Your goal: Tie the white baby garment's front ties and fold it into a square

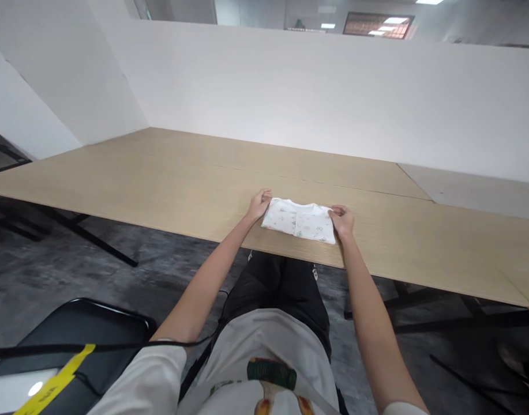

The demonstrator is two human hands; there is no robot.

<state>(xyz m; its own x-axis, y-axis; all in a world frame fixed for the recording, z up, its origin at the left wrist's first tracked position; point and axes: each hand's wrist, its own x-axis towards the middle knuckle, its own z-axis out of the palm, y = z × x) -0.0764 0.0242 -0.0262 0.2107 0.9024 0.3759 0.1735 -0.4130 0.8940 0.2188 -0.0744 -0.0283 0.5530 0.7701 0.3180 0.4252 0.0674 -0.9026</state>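
A white baby shirt point(296, 221) with a small scattered print lies folded into a flat, wide rectangle near the table's front edge. Its round neckline faces the far side, and a front seam runs down the middle. At the shirt's left upper corner, my left hand point(261, 204) is closed, with curled fingers gripping the cloth's edge. My right hand point(343, 221) is closed on the right upper corner, its thumb over the fabric. The undersides of both grips are hidden.
The wooden table point(160, 178) stretches to both sides, with a white partition point(264, 86) along its back. Below left stands a black chair point(112, 328) holding a silver device and a yellow strap point(69, 369). A black cable point(130, 346) crosses by my left arm.
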